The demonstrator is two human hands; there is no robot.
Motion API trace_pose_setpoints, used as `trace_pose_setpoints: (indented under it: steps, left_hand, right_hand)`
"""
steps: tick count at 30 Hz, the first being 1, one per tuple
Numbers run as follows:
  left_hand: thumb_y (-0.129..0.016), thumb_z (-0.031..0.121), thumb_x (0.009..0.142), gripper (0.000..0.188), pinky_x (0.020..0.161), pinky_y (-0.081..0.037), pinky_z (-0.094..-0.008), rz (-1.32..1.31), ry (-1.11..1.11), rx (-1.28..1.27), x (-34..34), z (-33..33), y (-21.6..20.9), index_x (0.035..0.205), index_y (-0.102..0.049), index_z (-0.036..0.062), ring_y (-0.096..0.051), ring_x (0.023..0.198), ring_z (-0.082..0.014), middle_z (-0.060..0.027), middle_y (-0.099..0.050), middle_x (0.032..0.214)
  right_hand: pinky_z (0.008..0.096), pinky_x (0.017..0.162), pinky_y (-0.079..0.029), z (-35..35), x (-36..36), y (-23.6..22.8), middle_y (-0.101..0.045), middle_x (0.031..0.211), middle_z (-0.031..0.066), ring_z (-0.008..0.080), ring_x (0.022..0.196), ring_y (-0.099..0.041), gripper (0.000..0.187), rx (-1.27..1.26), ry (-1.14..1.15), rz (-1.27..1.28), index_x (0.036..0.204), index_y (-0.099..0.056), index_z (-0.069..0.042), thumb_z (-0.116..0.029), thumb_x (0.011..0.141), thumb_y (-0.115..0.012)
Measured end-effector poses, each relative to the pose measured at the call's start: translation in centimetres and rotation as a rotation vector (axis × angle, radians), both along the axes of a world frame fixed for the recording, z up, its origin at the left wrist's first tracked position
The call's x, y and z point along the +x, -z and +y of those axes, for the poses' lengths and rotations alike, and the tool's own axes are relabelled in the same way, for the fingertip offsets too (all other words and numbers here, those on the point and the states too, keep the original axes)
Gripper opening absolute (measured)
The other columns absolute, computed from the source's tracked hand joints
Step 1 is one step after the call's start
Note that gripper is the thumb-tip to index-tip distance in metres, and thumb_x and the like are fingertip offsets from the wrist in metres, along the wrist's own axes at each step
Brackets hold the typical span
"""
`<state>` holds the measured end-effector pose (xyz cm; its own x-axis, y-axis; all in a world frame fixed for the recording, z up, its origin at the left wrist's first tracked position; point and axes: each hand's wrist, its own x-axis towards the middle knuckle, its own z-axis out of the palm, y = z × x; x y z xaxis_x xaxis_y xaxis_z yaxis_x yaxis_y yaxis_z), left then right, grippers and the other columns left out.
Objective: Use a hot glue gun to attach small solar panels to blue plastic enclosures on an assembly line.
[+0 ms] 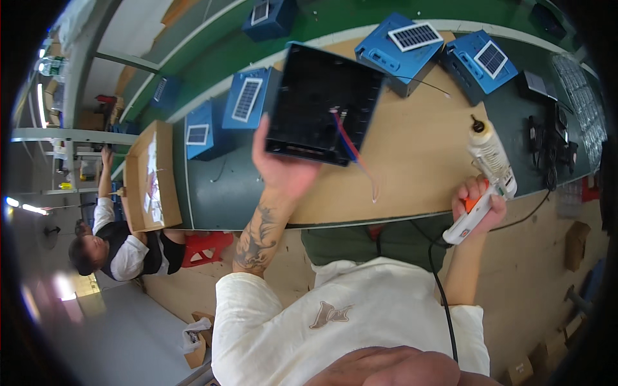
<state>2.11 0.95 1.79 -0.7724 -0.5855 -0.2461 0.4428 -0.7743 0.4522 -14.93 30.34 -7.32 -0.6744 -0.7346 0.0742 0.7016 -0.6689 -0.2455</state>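
The left hand (286, 170) holds an open black casing (325, 90) by its near left corner, thumb along the side and the rest of the hand partly hidden beneath; the hollow inside faces up toward the head. The casing is raised over a brown cardboard sheet (418, 154) lying on the counter (212, 202), and red and blue wires (346, 140) trail out of it past its near edge. The right hand (479, 202) is wrapped around the handle of a white glue gun (494, 161), fingers by its orange trigger, the dark nozzle pointing away from the body; a black cable (440, 283) runs down in front of the white shirt (347, 315). Beyond the casing, two blue boxes with small solar panels sit side by side, one (393, 55) partly over the sheet's far edge and the other (473, 71) to its right. Left of the casing stand two more, a nearer box (209, 145) and a farther box (267, 83). At the right end lie black cords (550, 145) and clear plastic wrap (579, 96). On the left, a cardboard tray (168, 177) holds papers, and a co-worker (119, 248) sits beside a red stool (206, 248).
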Motion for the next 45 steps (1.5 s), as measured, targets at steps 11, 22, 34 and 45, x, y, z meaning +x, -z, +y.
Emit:
trace_pose_setpoints:
  steps: [11,22,34,45]
  left_hand:
    - [-0.032,0.039,0.095,0.053,0.106,-0.021,-0.0689,-0.028,0.156,-0.232,-16.7,-11.3,-9.2,0.138,-0.045,0.01,-0.042,0.124,-0.0386,-0.0202,-0.045,0.138]
    - [-0.025,0.056,0.097,0.063,0.101,-0.033,-0.0661,-0.186,0.549,-0.144,-38.1,-18.3,2.8,0.135,-0.048,0.0112,-0.04,0.13,-0.0391,-0.0213,-0.042,0.142]
    - [-0.063,0.053,0.086,0.069,0.106,-0.041,-0.0441,-0.932,-0.098,-1.942,-27.4,-26.4,-0.9,0.136,-0.052,0.0056,-0.052,0.123,-0.0359,-0.0209,-0.047,0.141]
    - [-0.062,0.059,0.068,0.097,0.11,-0.024,-0.0611,-1.505,0.358,-2.082,-23.3,-34.2,1.5,0.153,-0.028,0.0254,-0.026,0.14,-0.0473,-0.0208,-0.024,0.156]
  right_hand:
    - [0.0381,0.051,-0.052,-0.7,-0.3,-0.8,-0.057,0.082,0.0178,0.0352,0.078,-0.054,0.036,0.178,-0.075,-0.162,0.09,-0.058,0.002,-0.029,0.072,-0.058]
    - [0.0413,0.049,-0.052,-0.8,0.8,-0.6,-0.056,0.08,0.0167,0.0359,0.079,-0.058,0.033,0.162,-0.009,-0.209,0.088,-0.055,0.0,-0.03,0.077,-0.056]
    - [0.0405,0.05,-0.05,-1.8,0.1,-1.5,-0.055,0.074,0.0157,0.0336,0.069,-0.057,0.033,0.336,-0.039,-0.223,0.086,-0.053,-0.001,-0.033,0.075,-0.055]
    - [0.0375,0.055,-0.053,-2.9,0.4,-2.8,-0.053,0.08,0.014,0.0324,0.084,-0.057,0.034,0.373,0.034,-0.157,0.088,-0.052,-0.001,-0.032,0.077,-0.058]
